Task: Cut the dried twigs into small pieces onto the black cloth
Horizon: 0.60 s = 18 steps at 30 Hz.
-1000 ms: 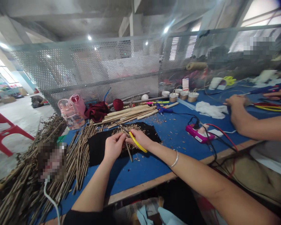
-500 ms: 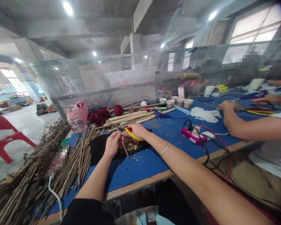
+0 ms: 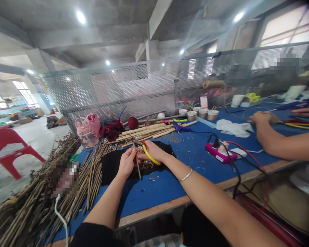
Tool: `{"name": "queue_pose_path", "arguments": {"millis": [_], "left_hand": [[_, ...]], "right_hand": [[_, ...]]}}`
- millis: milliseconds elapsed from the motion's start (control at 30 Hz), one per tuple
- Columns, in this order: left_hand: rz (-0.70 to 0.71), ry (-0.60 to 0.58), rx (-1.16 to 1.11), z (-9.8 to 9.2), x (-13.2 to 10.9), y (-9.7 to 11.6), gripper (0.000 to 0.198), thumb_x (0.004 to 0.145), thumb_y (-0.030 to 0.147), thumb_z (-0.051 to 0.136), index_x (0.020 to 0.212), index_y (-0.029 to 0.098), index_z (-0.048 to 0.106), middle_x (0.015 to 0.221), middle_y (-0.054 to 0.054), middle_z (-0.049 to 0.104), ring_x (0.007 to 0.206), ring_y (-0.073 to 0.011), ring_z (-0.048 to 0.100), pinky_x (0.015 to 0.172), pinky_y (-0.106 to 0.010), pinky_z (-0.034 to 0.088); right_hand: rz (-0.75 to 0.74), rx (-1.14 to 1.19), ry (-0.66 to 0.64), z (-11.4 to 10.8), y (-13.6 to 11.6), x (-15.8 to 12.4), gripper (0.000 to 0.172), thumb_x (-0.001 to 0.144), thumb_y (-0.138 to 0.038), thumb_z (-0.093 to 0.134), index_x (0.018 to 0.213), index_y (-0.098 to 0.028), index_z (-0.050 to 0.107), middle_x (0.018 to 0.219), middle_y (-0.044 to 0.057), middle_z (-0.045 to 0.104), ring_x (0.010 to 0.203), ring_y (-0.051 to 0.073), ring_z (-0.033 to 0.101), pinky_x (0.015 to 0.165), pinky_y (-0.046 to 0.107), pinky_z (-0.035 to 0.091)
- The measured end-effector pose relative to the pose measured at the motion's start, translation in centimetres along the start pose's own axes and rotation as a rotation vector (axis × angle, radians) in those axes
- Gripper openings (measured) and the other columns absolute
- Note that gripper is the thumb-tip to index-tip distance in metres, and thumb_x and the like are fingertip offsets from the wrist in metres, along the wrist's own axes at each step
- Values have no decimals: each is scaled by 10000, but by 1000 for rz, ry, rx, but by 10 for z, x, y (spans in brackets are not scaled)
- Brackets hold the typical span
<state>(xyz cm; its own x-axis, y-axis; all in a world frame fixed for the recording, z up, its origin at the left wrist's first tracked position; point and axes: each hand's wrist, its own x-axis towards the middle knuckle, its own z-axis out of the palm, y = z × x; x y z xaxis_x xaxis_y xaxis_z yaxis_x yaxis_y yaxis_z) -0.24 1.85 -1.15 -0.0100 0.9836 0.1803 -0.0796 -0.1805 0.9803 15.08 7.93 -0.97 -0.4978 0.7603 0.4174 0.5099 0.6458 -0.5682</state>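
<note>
My left hand (image 3: 127, 162) pinches a thin dry twig (image 3: 138, 168), whose lower end slants down toward me over the table. In my right hand (image 3: 155, 151) is a pair of scissors (image 3: 149, 157) with yellow handles. The scissor blades point up and left, close to the twig; whether they touch it I cannot tell. Beneath both hands lies a black cloth (image 3: 110, 165) strewn with dry plant bits and shavings. To the left of the cloth a bundle of cut twigs (image 3: 90, 181) rests on the table.
Pale peeled sticks (image 3: 146, 132) lie behind my hands, near a blue glue gun (image 3: 181, 128). A purple power strip (image 3: 220, 153) with trailing cables sits to the right. Farther right are a co-worker's forearms (image 3: 280, 144). A pink bag (image 3: 88, 128) stands at the back left.
The whole view has shifted slightly to the right and down in the picture. My hands keep their hold on the twig and scissors, with little movement between them.
</note>
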Motion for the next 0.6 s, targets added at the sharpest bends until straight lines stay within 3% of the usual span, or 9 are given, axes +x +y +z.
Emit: {"name": "queue_pose_path", "arguments": {"millis": [233, 467, 600], "left_hand": [[11, -17, -19, 1, 0, -4, 352, 734, 488, 554, 832, 150, 548, 587, 43, 504, 421, -53, 412, 410, -173, 317], [28, -15, 10, -1, 1, -4, 346, 732, 501, 546, 807, 163, 536, 574, 48, 486, 432, -63, 407, 436, -184, 340], [86, 11, 17, -2, 2, -3, 325, 748, 475, 537, 822, 159, 541, 601, 37, 495, 472, -70, 430, 469, -189, 360]], "right_hand": [[91, -173, -95, -2, -11, -5, 716, 475, -550, 743, 1018, -156, 492, 986, 103, 530, 932, 266, 499, 725, 332, 388], [71, -175, 21, 6, -17, -8, 605, 549, -583, 697, 934, -164, 491, 880, 66, 564, 800, 198, 557, 647, 263, 358], [118, -196, 21, 10, -22, -9, 577, 585, -620, 653, 906, -173, 480, 776, 43, 588, 709, 188, 572, 579, 248, 315]]}}
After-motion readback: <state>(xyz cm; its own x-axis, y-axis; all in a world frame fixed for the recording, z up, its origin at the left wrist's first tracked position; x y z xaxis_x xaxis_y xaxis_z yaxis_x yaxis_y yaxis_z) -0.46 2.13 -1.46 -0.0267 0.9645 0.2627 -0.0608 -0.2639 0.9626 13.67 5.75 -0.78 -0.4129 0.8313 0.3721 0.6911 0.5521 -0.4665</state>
